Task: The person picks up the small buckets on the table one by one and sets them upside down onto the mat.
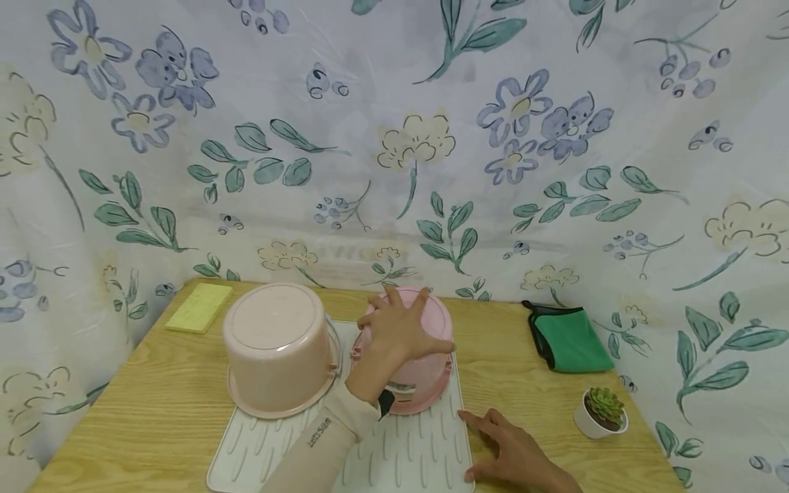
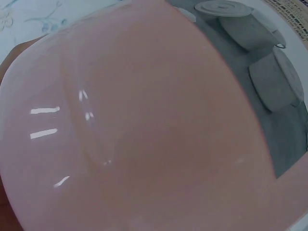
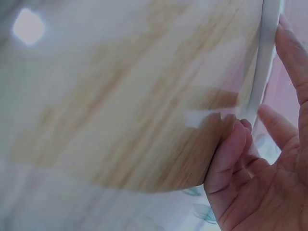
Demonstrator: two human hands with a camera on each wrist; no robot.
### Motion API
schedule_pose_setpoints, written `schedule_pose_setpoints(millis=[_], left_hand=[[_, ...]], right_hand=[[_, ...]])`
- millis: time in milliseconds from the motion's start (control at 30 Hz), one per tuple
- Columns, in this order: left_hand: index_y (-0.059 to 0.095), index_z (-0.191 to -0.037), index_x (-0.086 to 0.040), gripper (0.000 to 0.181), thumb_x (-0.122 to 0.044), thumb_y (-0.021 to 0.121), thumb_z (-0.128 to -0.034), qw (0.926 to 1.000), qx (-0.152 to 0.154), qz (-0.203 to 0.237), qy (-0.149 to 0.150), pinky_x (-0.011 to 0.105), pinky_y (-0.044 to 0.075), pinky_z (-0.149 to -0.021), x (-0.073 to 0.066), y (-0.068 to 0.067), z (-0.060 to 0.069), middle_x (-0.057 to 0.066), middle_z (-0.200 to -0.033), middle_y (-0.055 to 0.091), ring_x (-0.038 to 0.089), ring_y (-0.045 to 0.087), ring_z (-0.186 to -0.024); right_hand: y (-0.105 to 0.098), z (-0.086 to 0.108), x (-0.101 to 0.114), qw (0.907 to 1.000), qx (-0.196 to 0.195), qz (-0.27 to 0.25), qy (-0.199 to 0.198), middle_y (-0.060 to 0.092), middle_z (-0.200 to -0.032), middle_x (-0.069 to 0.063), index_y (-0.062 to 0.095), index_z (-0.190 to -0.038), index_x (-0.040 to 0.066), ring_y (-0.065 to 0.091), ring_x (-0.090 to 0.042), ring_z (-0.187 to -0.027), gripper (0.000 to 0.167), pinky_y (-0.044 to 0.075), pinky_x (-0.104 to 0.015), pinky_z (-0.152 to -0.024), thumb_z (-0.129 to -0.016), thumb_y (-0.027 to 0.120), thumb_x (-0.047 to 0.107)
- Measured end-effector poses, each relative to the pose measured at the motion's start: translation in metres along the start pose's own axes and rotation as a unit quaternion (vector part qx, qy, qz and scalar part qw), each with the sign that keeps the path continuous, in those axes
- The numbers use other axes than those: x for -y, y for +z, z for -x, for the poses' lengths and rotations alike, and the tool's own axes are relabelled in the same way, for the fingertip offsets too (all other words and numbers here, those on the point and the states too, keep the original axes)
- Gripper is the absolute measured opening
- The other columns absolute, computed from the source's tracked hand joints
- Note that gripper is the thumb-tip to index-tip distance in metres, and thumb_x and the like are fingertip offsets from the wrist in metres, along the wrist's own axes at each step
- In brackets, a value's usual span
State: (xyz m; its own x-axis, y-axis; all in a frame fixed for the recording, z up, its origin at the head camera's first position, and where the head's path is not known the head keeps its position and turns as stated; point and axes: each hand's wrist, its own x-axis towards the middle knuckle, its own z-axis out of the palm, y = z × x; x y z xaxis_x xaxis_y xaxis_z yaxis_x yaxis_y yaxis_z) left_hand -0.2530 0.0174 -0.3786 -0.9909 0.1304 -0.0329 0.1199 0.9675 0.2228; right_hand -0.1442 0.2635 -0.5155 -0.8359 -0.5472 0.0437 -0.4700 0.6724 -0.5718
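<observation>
On a white ridged drying mat (image 1: 407, 445), a pink tub (image 1: 403, 373) stands upside down. My left hand (image 1: 397, 329) rests on its upturned base with the fingers spread. In the left wrist view the glossy pink wall of the tub (image 2: 159, 115) fills most of the picture, beside a grey printed picture of pots (image 2: 269, 72). At the mat's right edge is my right hand (image 1: 511, 448), index finger and thumb touching that edge. In the right wrist view the right hand (image 3: 269, 163) has its other fingers bent against the glossy wood-grain table top.
A larger pale pink tub (image 1: 277, 342) sits upside down on the mat's left part. A yellow cloth (image 1: 200, 308) lies at the table's back left. To the right are a folded green and black cloth (image 1: 573, 339) and a potted succulent (image 1: 600, 414). Floral sheeting (image 1: 370, 171) hangs behind.
</observation>
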Motion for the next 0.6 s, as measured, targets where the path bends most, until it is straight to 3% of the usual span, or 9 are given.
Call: schedule_pose_setpoints(millis=[233,600], left_hand=[[0.024,-0.157,-0.041,0.116,-0.089,0.064,-0.0592,0.9999,0.008,-0.01,-0.004,0.075,0.045,-0.08,-0.0026,0.001,-0.0057,0.032,-0.157,0.021,0.061,0.032,-0.134],[0.021,-0.157,-0.041,0.116,-0.09,0.062,-0.0605,0.9994,0.019,-0.028,-0.007,0.071,0.047,-0.079,-0.0033,0.0014,-0.0076,0.032,-0.157,0.021,0.061,0.032,-0.134]], right_hand=[[-0.0012,-0.0014,0.0012,0.9992,0.021,-0.005,0.035,0.037,-0.088,0.006,0.05,-0.147,0.022,0.032,0.003,-0.068,0.083,0.028,-0.016,-0.056,-0.076,0.078,0.054],[-0.0022,-0.0048,0.0013,0.9986,0.032,-0.003,0.041,0.037,-0.087,0.006,0.05,-0.147,0.022,0.032,0.002,-0.067,0.084,0.028,-0.016,-0.056,-0.075,0.079,0.055]])
